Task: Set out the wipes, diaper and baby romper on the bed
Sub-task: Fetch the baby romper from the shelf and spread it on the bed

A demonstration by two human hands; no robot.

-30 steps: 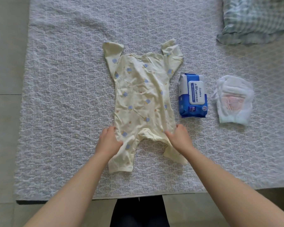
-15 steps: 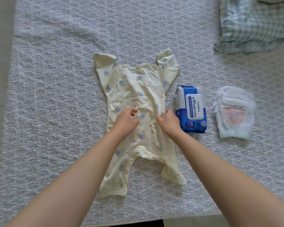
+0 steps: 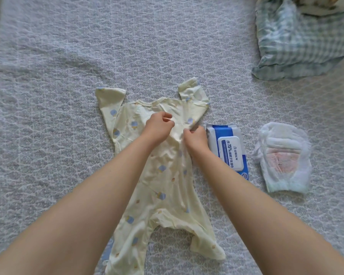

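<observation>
My hands have slid from the legs up to the chest: left hand (image 3: 158, 127) and right hand (image 3: 195, 138) both pinch the romper (image 3: 167, 175), lying left of wipes (image 3: 229, 149) and diaper (image 3: 284, 157); only smoothing remains, I judge.

One romper (image 3: 165, 181), one wipes pack (image 3: 229, 150), one diaper (image 3: 284, 157), one checked cloth (image 3: 302, 40), two hands (image 3: 157, 129).
</observation>
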